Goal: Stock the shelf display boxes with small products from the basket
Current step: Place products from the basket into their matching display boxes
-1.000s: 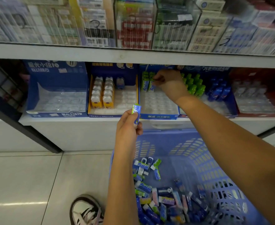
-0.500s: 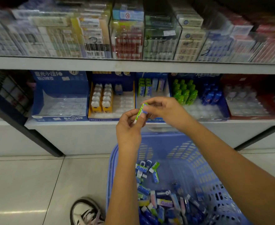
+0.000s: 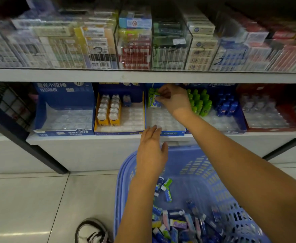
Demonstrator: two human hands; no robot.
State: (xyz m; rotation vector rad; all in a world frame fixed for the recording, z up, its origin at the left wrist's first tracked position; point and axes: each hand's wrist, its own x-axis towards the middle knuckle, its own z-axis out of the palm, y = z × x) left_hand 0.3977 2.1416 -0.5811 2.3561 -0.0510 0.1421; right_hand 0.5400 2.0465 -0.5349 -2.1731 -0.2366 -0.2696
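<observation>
- The right hand point(image 3: 174, 99) reaches forward and up. Its forearm runs in from the lower right, and the wrist is over the middle display box point(image 3: 171, 133), with the back of the hand facing up.
- Its fingers are curled and pinch a small green product point(image 3: 155, 93) at the back left corner of the display box.
- The green product stands with its long axis roughly upright, its top end towards the upper shelf board point(image 3: 143, 76). The fingers cover much of it, so I cannot tell its exact lean.
- More green packs point(image 3: 153, 103) stand upright in the same corner of the display box, just below the held one, touching side by side.
- The left hand point(image 3: 151, 151) hangs in front of the display box, palm down, its fingers straight and slightly spread, holding nothing. Its fingertips reach the box's front lip, but I cannot tell whether they touch it.
- The basket point(image 3: 205, 163) sits below and in front of the display box. The loose small products point(image 3: 177, 223) are heaped in its bottom, pointing every way.
- To the left of the display box, touching it, is a yellow-sided box point(image 3: 96, 118); green bottles point(image 3: 200, 103) stand upright to its right.
</observation>
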